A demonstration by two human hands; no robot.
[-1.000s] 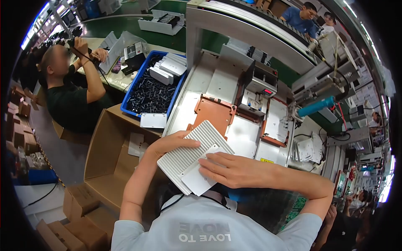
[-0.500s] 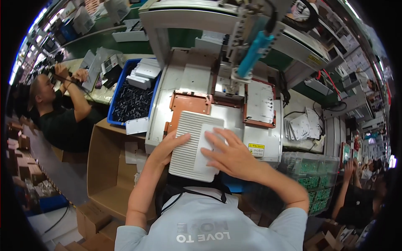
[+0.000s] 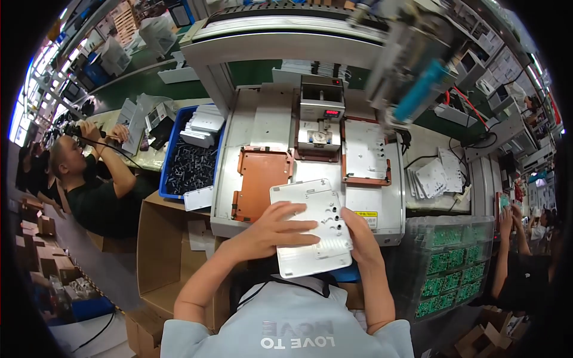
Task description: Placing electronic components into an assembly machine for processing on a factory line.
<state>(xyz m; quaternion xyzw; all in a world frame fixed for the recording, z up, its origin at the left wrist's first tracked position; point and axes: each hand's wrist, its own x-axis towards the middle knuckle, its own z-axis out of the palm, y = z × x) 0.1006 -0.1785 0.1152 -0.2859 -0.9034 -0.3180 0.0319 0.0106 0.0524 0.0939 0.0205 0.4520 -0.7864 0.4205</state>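
A white plastic panel point(image 3: 294, 260) is held in front of my body, just off the near edge of the machine bed. On its upper face lies a smaller white plate point(image 3: 332, 237) with several dark holes along one side. My left hand point(image 3: 276, 230) grips the panel from the left, its fingers stretched across the face and its thumb out of sight. Around the right edge, my right hand point(image 3: 362, 240) is closed, with the thumb up beside the holes. Just beyond the panel sits an orange-brown fixture point(image 3: 262, 179), with nothing lying in it.
A second fixture holds a white plate point(image 3: 365, 152). Between the fixtures stands a small metal unit with a red display point(image 3: 331, 113). A blue bin point(image 3: 167, 187) of black parts and white pieces is left, above a cardboard box point(image 3: 173, 253). Green circuit boards point(image 3: 439, 265) fill clear trays at right.
The ribbed face of the panel has turned away, and the side with the holes now shows. My left hand has moved onto the face, my right to the edge. The blue-cylinder machine head has swung right.
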